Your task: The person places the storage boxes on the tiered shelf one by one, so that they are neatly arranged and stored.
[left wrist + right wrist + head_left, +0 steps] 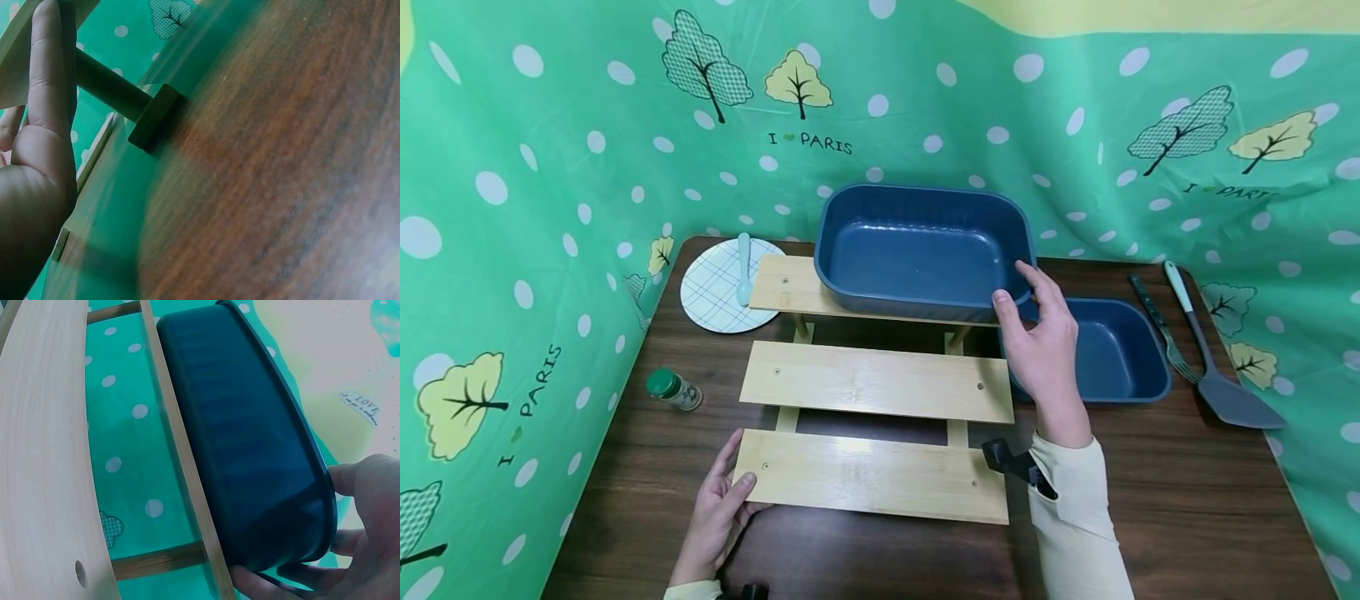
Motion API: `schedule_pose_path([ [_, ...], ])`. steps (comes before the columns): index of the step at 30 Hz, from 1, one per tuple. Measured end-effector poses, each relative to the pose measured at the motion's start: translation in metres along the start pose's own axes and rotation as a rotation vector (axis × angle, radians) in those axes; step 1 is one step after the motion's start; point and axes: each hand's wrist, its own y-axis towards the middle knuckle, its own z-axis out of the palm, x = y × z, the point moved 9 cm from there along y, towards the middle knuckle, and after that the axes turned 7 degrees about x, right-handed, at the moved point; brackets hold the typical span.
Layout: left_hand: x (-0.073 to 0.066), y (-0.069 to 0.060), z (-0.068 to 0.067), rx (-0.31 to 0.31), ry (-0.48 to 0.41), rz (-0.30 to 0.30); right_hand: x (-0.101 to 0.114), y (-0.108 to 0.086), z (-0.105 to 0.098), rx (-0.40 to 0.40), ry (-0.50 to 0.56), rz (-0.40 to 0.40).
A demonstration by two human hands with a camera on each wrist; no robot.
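A tiered wooden rack (876, 383) with three slats stands mid-table. On its top slat rests a deep blue rectangular basin (925, 258), its long side seen in the right wrist view (250, 437). My right hand (1045, 350) touches the basin's right end, thumb at the near corner and fingers spread along the side. My left hand (718, 508) grips the left end of the lowest slat (872, 475), thumb on top and fingers at its edge; the left wrist view shows this hand (44, 150) beside the rack's wood.
On the left are a round checked plate (711, 287) with a light blue spoon (744, 271) and a green-capped jar (676, 389). Right of the rack lie a second blue basin (1120, 350), a fork (1161, 325) and a grey spatula (1232, 400). Patterned green cloth (925, 100) hangs behind.
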Motion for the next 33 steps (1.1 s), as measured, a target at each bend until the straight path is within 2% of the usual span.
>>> schedule_pose_path([
  [15,0.001,0.000,-0.002,0.001,-0.005,0.000,-0.002,-0.004,-0.005,-0.014,-0.013,-0.018],
  [21,0.002,-0.001,-0.001,0.006,-0.014,-0.004,-0.004,-0.007,-0.012,-0.042,-0.044,-0.042],
  [25,0.002,-0.002,-0.001,0.010,-0.023,-0.004,-0.005,-0.010,-0.023,-0.106,-0.057,-0.106],
  [29,0.001,-0.001,-0.001,0.017,-0.027,0.004,-0.007,-0.016,-0.042,-0.223,-0.061,-0.195],
  [33,0.001,-0.001,-0.001,0.019,-0.024,0.010,-0.013,-0.022,-0.061,-0.332,-0.061,-0.242],
])
